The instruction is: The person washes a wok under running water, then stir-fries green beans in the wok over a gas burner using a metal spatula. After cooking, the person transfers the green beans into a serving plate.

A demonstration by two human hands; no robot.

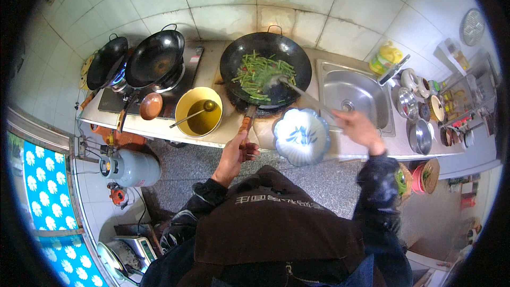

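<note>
In front of me sits a black wok [230, 61] with cut green beans [249, 73] and a few small red bits in it. My left hand [236, 154] is closed around the end of the wok's wooden handle [245, 124]. My right hand [358, 129], slightly blurred, grips a long metal cooking utensil [306, 95]. Motion smears the utensil's head among the beans, so I cannot tell whether it is a ladle or a spatula. A scalloped white bowl with blue leaves [302, 137] lies between my hands at the counter's front edge.
Left of the wok stand a yellow pot [180, 101] of oil-like liquid with a ladle [185, 120] and two black woks [153, 61] [104, 63] on burners; a blue flame shows. A steel sink [354, 87] and metal bowls [421, 135] are right. A gas cylinder [135, 168] stands lower left.
</note>
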